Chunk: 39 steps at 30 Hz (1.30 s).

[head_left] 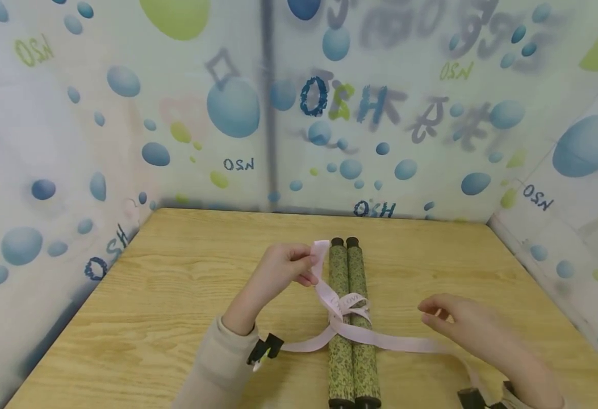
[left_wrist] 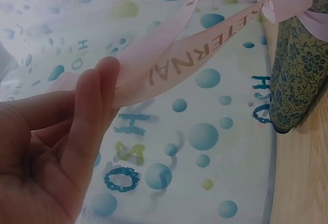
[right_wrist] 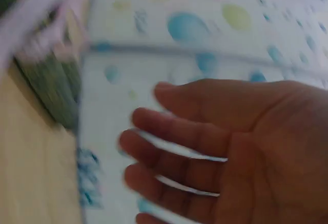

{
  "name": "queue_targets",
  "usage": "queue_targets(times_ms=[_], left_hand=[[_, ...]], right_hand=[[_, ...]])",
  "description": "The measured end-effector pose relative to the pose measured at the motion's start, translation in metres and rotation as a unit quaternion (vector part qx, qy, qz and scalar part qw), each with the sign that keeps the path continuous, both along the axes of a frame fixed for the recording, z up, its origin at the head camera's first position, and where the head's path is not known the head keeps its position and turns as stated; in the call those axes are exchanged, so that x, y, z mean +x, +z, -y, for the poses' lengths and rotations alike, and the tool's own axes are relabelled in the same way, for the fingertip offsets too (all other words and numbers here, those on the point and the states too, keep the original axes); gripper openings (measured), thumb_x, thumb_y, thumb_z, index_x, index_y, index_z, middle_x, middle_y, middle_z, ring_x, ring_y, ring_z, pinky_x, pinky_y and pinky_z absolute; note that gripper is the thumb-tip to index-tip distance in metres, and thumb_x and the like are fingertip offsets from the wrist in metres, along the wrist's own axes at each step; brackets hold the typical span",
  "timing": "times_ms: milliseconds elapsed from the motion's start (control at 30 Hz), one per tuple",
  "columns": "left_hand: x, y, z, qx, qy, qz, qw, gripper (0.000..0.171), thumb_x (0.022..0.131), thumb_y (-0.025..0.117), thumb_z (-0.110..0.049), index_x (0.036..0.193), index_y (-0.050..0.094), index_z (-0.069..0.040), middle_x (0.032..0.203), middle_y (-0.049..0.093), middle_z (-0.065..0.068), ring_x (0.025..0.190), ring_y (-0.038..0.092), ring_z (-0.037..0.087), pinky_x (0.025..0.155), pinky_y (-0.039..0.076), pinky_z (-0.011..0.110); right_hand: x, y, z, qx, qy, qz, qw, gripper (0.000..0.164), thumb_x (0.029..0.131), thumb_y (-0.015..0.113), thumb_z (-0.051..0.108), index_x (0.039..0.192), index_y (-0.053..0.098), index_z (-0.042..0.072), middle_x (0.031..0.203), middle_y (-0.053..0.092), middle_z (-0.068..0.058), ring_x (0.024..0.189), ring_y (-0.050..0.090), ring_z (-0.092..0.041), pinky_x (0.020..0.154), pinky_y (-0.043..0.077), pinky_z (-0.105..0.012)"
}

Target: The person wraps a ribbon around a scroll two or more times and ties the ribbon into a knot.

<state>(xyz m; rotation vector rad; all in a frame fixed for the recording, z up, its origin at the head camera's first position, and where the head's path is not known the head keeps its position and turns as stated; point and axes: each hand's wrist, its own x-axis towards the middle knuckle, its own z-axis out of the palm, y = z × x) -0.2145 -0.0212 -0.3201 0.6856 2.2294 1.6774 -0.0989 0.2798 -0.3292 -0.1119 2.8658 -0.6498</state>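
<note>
Two scrolls (head_left: 341, 363) with green patterned covers and black end knobs lie side by side on the table. A pale pink ribbon (head_left: 396, 342) is tied around their middle, with loops on top and long tails to both sides. My left hand (head_left: 283, 267) pinches a raised end of the ribbon between thumb and fingers, left of the scrolls' far ends. Printed letters show on that ribbon (left_wrist: 189, 55) in the left wrist view. My right hand (head_left: 462, 321) hovers right of the scrolls, fingers loosely bent, holding nothing; its palm (right_wrist: 271, 157) shows in the right wrist view.
The wooden table (head_left: 201, 272) stretches out on both sides of the scrolls. A curtain (head_left: 176, 113) printed with blue and green dots hangs behind and at both sides. Black camera mounts (head_left: 265, 349) sit at the wrists, near the ribbon's tails.
</note>
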Motion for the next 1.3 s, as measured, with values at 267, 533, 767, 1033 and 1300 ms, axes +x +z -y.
queue_targets(times_ms=[267,533,767,1033,1300], left_hand=[[0.0,0.0,0.002,0.005,0.006,0.01,0.9999,0.016,0.093,0.055,-0.006,0.096,0.065,0.006,0.075,0.066,0.013,0.066,0.066,0.021,0.064,0.055,0.032],[0.0,-0.004,0.002,0.008,0.008,0.015,0.9998,0.015,0.093,0.054,-0.004,0.094,0.064,0.007,0.076,0.066,0.014,0.066,0.066,0.022,0.064,0.055,0.033],[-0.005,-0.004,0.004,0.0,0.009,0.012,0.9999,0.014,0.093,0.054,-0.004,0.091,0.064,0.006,0.078,0.066,0.014,0.068,0.067,0.023,0.066,0.055,0.036],[-0.01,-0.009,0.011,-0.027,-0.001,-0.007,0.9996,0.015,0.093,0.056,-0.008,0.093,0.064,0.004,0.081,0.065,0.012,0.067,0.066,0.023,0.064,0.055,0.033],[-0.015,-0.025,0.037,-0.11,0.055,0.008,0.9924,0.037,0.088,0.062,-0.006,0.121,0.05,0.004,0.089,0.059,0.014,0.057,0.062,0.017,0.054,0.052,0.031]], right_hand=[[-0.018,-0.038,0.076,0.056,0.167,-0.167,0.97,0.019,0.086,0.067,0.026,0.101,0.069,0.014,0.1,0.062,0.002,0.09,0.058,-0.019,0.074,0.05,-0.036],[-0.011,-0.05,0.086,0.03,0.174,-0.226,0.958,0.008,0.081,0.072,0.021,0.079,0.064,0.023,0.091,0.061,0.008,0.084,0.054,-0.012,0.071,0.047,-0.031],[0.0,-0.046,0.074,-0.067,0.196,-0.255,0.945,0.003,0.088,0.065,0.025,0.088,0.062,0.025,0.099,0.061,0.008,0.093,0.053,-0.014,0.078,0.048,-0.035],[0.006,-0.049,0.064,-0.131,0.175,-0.209,0.953,0.007,0.087,0.066,0.018,0.089,0.063,0.024,0.099,0.06,0.006,0.09,0.052,-0.008,0.074,0.049,-0.031],[0.004,-0.048,0.061,-0.164,0.155,-0.147,0.963,0.006,0.089,0.063,0.025,0.085,0.061,0.024,0.097,0.06,0.008,0.083,0.049,-0.004,0.071,0.047,-0.027]])
